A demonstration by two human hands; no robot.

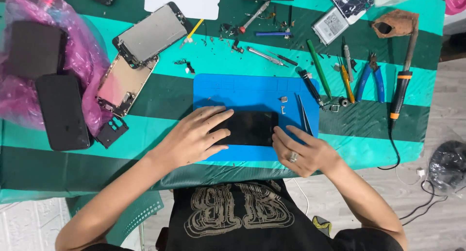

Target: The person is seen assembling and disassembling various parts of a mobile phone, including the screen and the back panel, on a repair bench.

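Here | two hands: left hand (194, 137), right hand (303, 151) | each grip flat-open, pressing one black phone (250, 128) | one blue mat (252, 91)

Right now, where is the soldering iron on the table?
In the head view, the soldering iron lies at the far right of the table, just right of the blue-handled pliers, well away from the right hand.
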